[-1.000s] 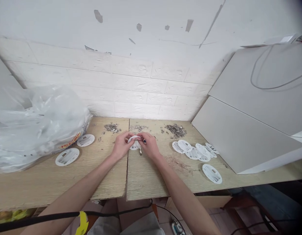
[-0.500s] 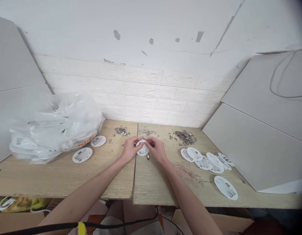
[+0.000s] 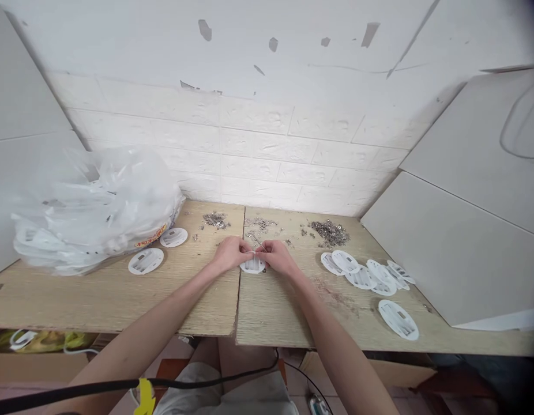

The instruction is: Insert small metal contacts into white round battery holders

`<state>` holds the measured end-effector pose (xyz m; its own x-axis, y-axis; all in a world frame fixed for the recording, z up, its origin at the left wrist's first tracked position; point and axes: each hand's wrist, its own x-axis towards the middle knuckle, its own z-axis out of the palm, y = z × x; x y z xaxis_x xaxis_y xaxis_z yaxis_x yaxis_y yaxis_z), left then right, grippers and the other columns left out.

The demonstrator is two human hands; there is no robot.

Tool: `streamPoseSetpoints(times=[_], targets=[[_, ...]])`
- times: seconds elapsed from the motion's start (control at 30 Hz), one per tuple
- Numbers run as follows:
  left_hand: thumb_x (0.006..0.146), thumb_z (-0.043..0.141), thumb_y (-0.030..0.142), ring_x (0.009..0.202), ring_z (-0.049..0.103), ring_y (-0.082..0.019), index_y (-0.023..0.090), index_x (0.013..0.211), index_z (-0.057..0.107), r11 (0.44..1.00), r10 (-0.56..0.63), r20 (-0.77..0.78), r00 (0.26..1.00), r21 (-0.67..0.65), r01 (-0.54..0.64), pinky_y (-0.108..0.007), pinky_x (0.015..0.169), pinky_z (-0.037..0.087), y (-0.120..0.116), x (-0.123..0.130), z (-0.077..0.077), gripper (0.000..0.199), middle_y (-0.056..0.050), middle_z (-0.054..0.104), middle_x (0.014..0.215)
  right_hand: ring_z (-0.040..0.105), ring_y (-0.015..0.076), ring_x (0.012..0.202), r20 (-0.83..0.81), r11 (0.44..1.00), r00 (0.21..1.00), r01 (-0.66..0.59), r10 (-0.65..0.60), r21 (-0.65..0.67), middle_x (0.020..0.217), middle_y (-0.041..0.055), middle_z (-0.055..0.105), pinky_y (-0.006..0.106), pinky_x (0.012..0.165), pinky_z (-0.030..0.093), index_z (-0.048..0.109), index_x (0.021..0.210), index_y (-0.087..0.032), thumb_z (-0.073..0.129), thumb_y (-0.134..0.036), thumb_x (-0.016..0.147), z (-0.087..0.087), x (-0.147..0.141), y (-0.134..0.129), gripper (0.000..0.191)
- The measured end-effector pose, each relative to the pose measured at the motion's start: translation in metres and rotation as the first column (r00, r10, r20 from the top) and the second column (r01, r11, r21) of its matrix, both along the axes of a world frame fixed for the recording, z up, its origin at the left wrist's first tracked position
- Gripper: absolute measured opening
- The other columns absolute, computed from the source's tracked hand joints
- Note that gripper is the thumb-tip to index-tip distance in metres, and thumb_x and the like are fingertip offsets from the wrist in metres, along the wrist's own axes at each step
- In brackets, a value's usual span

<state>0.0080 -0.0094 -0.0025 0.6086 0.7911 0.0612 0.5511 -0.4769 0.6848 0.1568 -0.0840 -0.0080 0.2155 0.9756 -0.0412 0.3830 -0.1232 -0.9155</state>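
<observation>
Our two hands work one white disc at the middle of the desk.

We pinch the white plastic disc (image 3: 252,265) between our left hand (image 3: 230,253) and right hand (image 3: 279,257), fingers closed on its edges, low over the desk (image 3: 267,311). Metal bits (image 3: 331,231) lie behind; more discs (image 3: 362,275) sit to the right.

Left hand (image 3: 230,254) and right hand (image 3: 279,257) cover most of the disc (image 3: 252,266), so the fingertip grip is hidden. At twelve o'clock, the metal bits (image 3: 331,232) are too small to identify. The bag (image 3: 94,207) blurs its contents at nine o'clock.
</observation>
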Motion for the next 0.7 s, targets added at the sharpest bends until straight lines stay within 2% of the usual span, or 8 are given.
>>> streamPoseSetpoints(times=[0.2,0.5,0.7], targets=[[0.068,0.066,0.033,0.068,0.061,-0.018,0.019,0.074,0.074,1.000,0.009,-0.027,1.000,0.002,-0.009,-0.026,0.059,0.038,0.000,0.001,0.000,0.018,-0.003,0.070,0.072,0.044,0.0073,0.038,0.055,0.998,0.998,0.025,-0.021,-0.065,0.042,-0.0045,0.047,0.018,0.041,0.030,0.055,0.063,-0.014,0.057,-0.011,0.069,0.012,-0.006,-0.003,0.007],[0.069,0.066,0.034,0.067,0.059,-0.018,0.020,0.074,0.074,0.999,0.018,-0.095,0.995,0.047,-0.013,-0.026,0.056,0.034,-0.002,0.002,0.003,0.017,-0.003,0.068,0.072,0.049,0.0074,0.052,0.134,0.996,0.991,-0.007,0.019,-0.089,0.061,0.0004,0.058,0.018,0.047,0.034,0.060,0.070,-0.012,0.060,-0.013,0.068,0.010,-0.001,0.003,0.002],[0.069,0.065,0.035,0.066,0.058,-0.017,0.020,0.075,0.073,0.999,0.029,-0.138,0.990,0.043,-0.024,-0.026,0.056,0.033,-0.005,0.004,0.010,0.018,-0.003,0.068,0.075,0.043,0.0058,0.044,0.113,0.991,0.994,0.020,-0.005,-0.135,0.053,-0.0026,0.051,0.018,0.042,0.030,0.059,0.069,-0.013,0.059,-0.013,0.068,0.010,-0.001,0.005,0.002]])
